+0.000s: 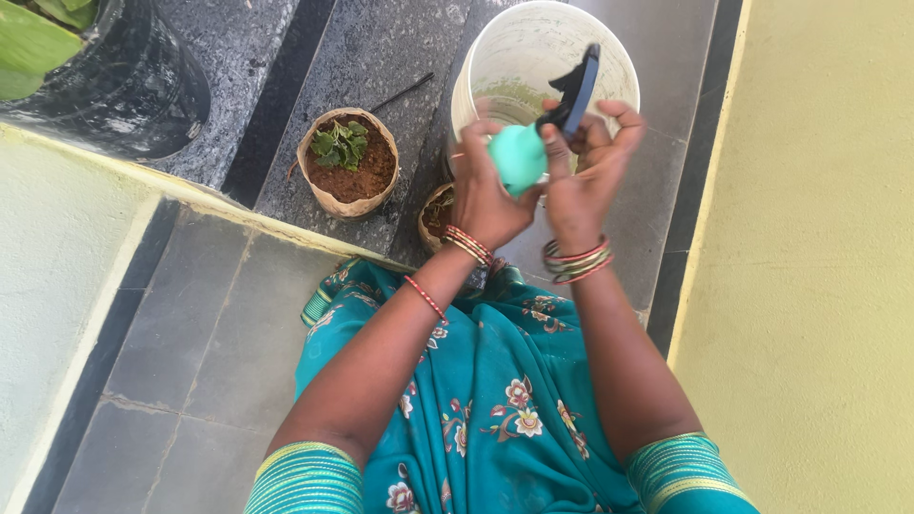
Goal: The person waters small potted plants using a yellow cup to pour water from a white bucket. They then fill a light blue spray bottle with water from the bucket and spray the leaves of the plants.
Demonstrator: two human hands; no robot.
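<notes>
My left hand wraps around a light green spray bottle, held above a white bucket. My right hand grips the bottle's black trigger head at its top. Both wrists wear bangles. The bottle's lower part is hidden behind my left fingers.
A small brown pot with a green seedling stands on the grey stone step to the left. A second small pot sits partly behind my left wrist. A large black planter is at top left. A yellow wall runs along the right.
</notes>
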